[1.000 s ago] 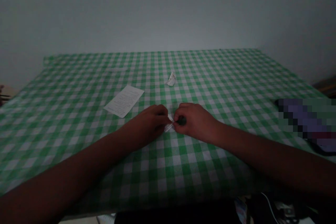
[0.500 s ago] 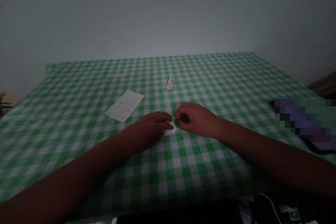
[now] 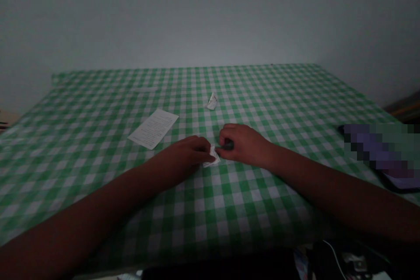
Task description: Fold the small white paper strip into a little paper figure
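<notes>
Both my hands rest on the table with the green-and-white checked cloth (image 3: 262,96), close together at its middle. My left hand (image 3: 188,154) is closed, its fingertips pinching a small white folded piece of paper (image 3: 212,159) that lies on the cloth. My right hand (image 3: 244,144) is closed too, its fingertips touching the paper's right edge and curled over a small dark thing that I cannot make out.
A printed white slip of paper (image 3: 153,128) lies to the left beyond my left hand. A small crumpled white scrap (image 3: 212,102) lies farther back at the centre. A dark flat object (image 3: 387,157), partly blurred out, sits at the right edge. A pale wall stands behind the table.
Half a second ago my right hand had drawn slightly away from the small paper; now its fingertips are back against it. My left hand has stayed on the paper.
</notes>
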Action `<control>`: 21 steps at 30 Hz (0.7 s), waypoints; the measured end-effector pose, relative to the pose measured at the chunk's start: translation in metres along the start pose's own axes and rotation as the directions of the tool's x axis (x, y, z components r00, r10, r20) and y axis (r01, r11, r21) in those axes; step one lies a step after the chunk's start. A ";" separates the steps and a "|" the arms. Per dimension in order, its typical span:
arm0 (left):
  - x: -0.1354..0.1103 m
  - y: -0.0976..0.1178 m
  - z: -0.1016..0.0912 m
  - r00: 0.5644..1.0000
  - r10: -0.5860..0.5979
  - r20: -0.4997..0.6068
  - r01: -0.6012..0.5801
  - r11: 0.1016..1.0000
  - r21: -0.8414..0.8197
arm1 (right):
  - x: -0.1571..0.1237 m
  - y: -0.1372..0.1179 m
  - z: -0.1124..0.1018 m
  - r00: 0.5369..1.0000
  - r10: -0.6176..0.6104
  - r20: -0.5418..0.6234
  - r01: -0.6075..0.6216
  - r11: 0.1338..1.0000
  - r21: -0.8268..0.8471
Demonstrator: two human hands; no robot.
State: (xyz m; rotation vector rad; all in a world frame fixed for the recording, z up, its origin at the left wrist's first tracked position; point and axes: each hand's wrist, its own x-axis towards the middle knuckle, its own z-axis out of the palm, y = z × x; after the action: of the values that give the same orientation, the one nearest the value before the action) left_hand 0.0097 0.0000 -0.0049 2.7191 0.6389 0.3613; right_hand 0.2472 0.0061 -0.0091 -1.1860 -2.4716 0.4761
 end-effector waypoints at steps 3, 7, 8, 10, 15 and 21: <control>0.000 0.001 -0.002 1.000 -0.003 0.028 0.002 1.000 0.030 | 0.004 0.004 0.003 0.999 0.027 -0.034 -0.026 1.000 0.006; 0.000 0.006 -0.005 0.998 -0.013 0.059 0.009 0.998 0.062 | 0.008 0.001 0.007 0.993 0.076 -0.095 -0.078 0.997 -0.027; 0.000 0.007 -0.006 0.998 -0.011 0.057 0.008 0.998 0.057 | 0.009 0.000 0.008 0.990 0.089 -0.109 -0.094 0.995 -0.040; 0.000 0.011 -0.006 0.998 -0.006 0.055 0.004 0.999 0.036 | 0.010 -0.001 0.009 0.987 0.103 -0.127 -0.110 0.993 -0.053; -0.002 0.010 -0.004 0.999 0.021 0.042 -0.022 1.000 0.008 | 0.008 0.004 0.003 0.995 0.006 -0.103 -0.004 1.000 0.018; -0.004 0.002 -0.004 0.999 0.038 0.009 -0.038 0.998 -0.041 | -0.002 0.002 -0.006 0.986 -0.167 0.010 0.167 0.985 0.048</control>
State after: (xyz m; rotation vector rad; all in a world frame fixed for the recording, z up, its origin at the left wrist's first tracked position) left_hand 0.0058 -0.0023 -0.0012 2.6960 0.5718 0.3662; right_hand 0.2524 0.0066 -0.0048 -0.9500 -2.5304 0.4943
